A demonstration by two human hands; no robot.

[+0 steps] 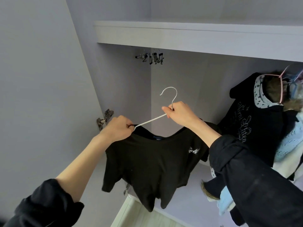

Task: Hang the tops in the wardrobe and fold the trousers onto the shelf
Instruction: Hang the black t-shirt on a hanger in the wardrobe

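Note:
A black T-shirt (152, 163) with a small white chest print hangs on a white hanger (170, 94), held up inside the open wardrobe. My right hand (178, 113) grips the hanger at the base of its hook. My left hand (117, 128) pinches the shirt's collar at the hanger's left arm. The hook points up and is free, below the shelf; the rail is hidden behind the shelf's front edge.
A white shelf (180, 35) spans the wardrobe top. Several metal clip hangers (153, 57) hang under it at the back corner. Dark and light-blue garments (255, 122) hang at the right. The open door with its hinge (105, 119) stands at the left.

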